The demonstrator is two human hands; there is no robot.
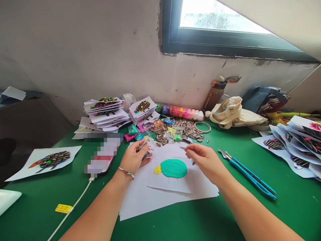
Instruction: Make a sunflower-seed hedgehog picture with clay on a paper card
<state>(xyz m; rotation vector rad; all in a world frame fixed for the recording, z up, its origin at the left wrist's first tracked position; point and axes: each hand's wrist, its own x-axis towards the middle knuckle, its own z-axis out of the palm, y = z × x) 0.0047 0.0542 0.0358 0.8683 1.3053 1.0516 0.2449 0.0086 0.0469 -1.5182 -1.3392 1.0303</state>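
Teal oval [174, 168] lies between the left hand [134, 156], clutching a dark packet [143, 151], and right hand [202, 158], pinching a seed [182, 147].

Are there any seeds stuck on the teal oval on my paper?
No, the teal oval shows a smooth, bare surface, and the loose seeds lie in a pile beyond the paper.

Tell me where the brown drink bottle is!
The bottle is at the back right in the head view, by the wall, beside the cream bag.
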